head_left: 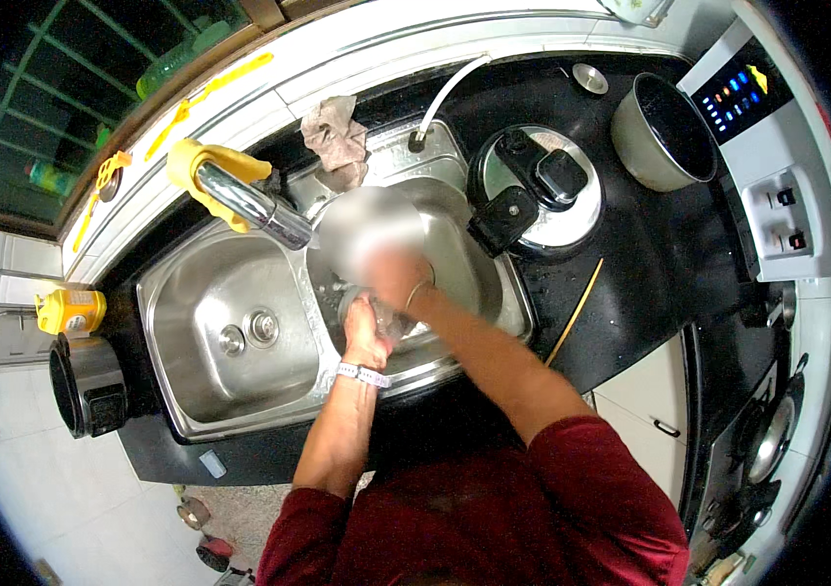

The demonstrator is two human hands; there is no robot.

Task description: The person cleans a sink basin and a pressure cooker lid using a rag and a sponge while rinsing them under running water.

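Both my hands are inside the right basin of a steel double sink [323, 396]. My left hand [365, 332] is closed on the side of a greyish, shiny thing [396, 327] low in the basin, whose kind I cannot make out. Just right of it and farther in, my right hand [401, 278] reaches over the same thing; its fingers are lost in a blurred pale patch. That patch also hides part of the basin. Left of the hands, a chrome faucet [259, 210] with a yellow cloth [210, 171] draped on it points toward the basin.
A crumpled grey cloth [335, 137] lies behind the sink. To the right sit a pressure cooker lid [572, 225], a deep pot [664, 132] and a thin yellow stick [577, 311]. A black-and-steel pot [91, 386] and a yellow container [72, 311] stand far left.
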